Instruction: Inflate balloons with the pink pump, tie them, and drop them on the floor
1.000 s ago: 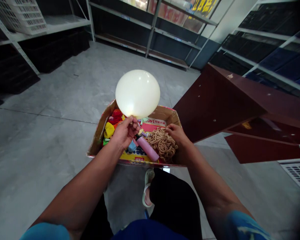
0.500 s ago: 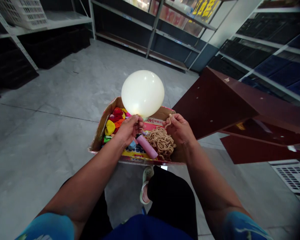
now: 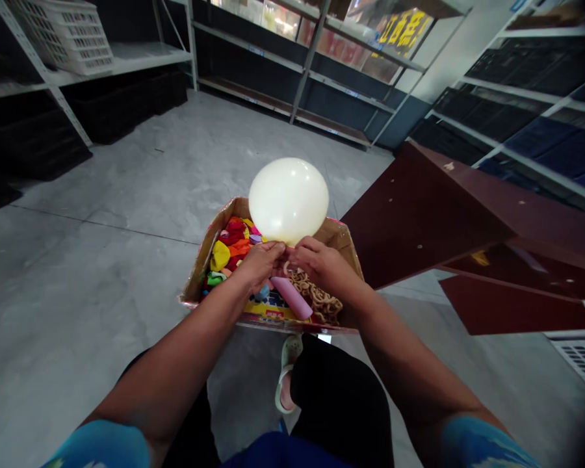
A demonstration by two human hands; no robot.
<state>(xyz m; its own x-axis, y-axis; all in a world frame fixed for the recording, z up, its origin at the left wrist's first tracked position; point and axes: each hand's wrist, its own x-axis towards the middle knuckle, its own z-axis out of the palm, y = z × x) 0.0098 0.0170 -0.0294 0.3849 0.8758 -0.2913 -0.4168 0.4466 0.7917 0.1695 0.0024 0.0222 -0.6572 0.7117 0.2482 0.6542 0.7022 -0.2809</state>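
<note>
An inflated white balloon stands above the box, its neck pinched in the fingers of my left hand. My right hand is closed at the same neck, touching the left fingertips. A thin tan band shows as a small loop between the two hands; most of it is hidden by fingers. Below, the cardboard box holds a heap of tan bands, a pink cylinder and several deflated balloons in yellow, red, orange and green.
Dark red boards stand close on the right of the box. Metal shelving runs along the back, with a white plastic basket on the left shelf. Grey floor lies around, and my foot in a light clog is below.
My right hand has moved left from over the tan heap, bringing its tan band to the balloon's neck. The left hand keeps its pinch. The whole view has shifted slightly.
</note>
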